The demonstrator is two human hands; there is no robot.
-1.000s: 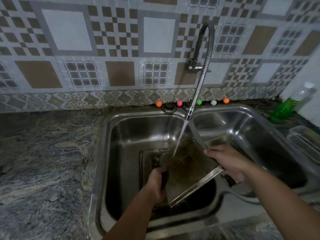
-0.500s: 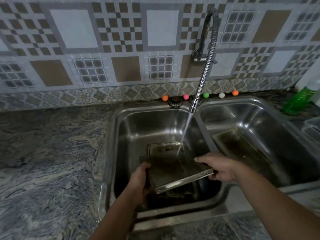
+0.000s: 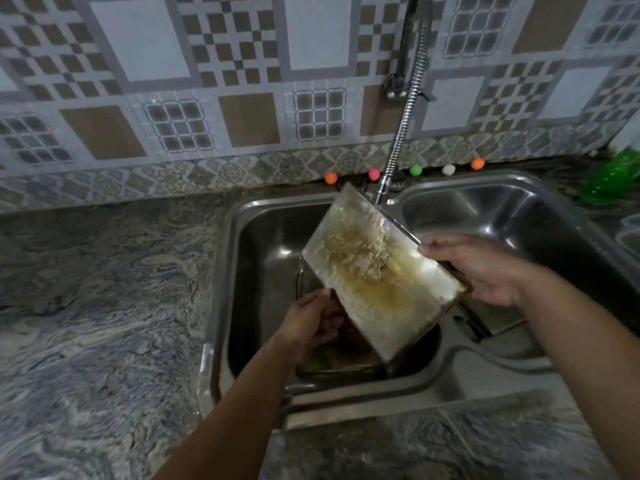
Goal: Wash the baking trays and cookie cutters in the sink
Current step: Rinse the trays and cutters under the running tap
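Steel double sink (image 3: pixel 429 386) under patterned tiles. Both hands grip a stained baking tray (image 3: pixel 377 282) tilted beneath the faucet (image 3: pixel 401 129): left hand (image 3: pixel 308 327) at its lower edge, right hand (image 3: pixel 481 268) curled round its right rim.

faucet (image 3: pixel 408 46) top cut off, green bottle (image 3: pixel 613 181) partly cropped

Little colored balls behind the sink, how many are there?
5, in a row along the back edge: orange ball, pink ball, green ball, white ball, second orange ball. The tray could hide more.
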